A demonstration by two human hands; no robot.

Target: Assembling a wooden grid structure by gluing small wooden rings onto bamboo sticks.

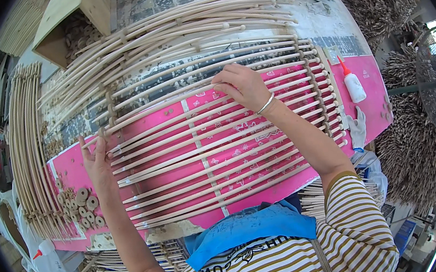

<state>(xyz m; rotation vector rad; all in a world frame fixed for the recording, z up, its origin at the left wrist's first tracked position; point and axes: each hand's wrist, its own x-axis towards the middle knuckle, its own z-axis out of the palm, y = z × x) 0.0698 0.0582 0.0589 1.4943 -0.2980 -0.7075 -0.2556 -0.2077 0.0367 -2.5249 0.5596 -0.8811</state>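
Person, 2 bare forearms. Top: short-sleeved tee [348, 239], olive/white horiz. stripes, dark lettering across chest. Blue cloth [245, 232] at chest/neck, faintly speckled. Right hand [242, 85]: thin silver bangle [265, 103] at wrist. Left hand [97, 163]: no jewellery visible. No gloves worn.

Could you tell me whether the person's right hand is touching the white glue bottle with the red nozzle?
Apart. In the head view the right hand rests on the pale wooden rods, while the white glue bottle lies separately on the pink sheet.
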